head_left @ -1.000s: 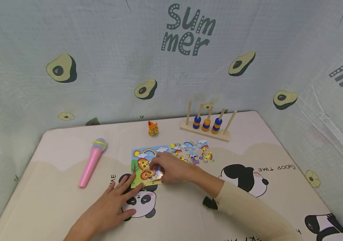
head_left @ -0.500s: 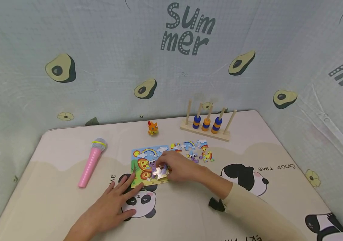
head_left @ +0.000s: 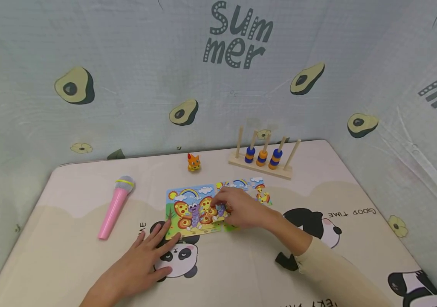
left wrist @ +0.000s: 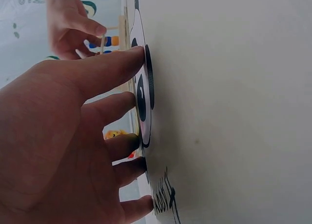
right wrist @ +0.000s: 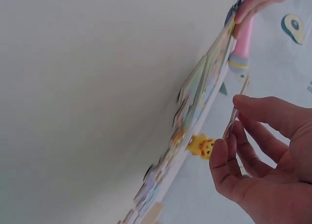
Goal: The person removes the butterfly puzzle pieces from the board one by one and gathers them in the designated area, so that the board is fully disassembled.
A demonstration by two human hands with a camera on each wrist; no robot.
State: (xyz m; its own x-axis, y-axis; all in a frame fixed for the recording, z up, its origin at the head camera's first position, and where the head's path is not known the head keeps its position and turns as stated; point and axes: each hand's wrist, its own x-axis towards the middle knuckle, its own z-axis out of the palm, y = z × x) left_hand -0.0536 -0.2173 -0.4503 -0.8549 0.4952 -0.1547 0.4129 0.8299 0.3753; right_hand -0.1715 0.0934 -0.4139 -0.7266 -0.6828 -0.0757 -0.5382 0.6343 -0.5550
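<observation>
A jigsaw picture (head_left: pixel 191 192) with a butterfly, a rainbow and a sun lies mid-table in the head view. Spread flat at its lower left corner, my left hand (head_left: pixel 141 256) touches it with straight fingertips. My right hand (head_left: pixel 243 207) pinches a thin jigsaw piece (head_left: pixel 220 212) between thumb and fingers, above the picture's right edge. The right wrist view shows that piece edge-on, raised off the table. Loose pieces, among them a giraffe piece (head_left: pixel 263 196), lie right of the picture, partly hidden by my right hand.
A pink toy microphone (head_left: pixel 114 211) lies to the left. Behind the picture stands a small orange toy animal (head_left: pixel 194 163). A wooden peg stand (head_left: pixel 262 166) with blue and orange rings is at the back right. A patterned curtain (head_left: pixel 137 76) hangs beyond the table.
My right hand has moved right with the pinched piece, from over the butterfly to the picture's right edge. More of the butterfly shows now. My left hand has stayed in place.
</observation>
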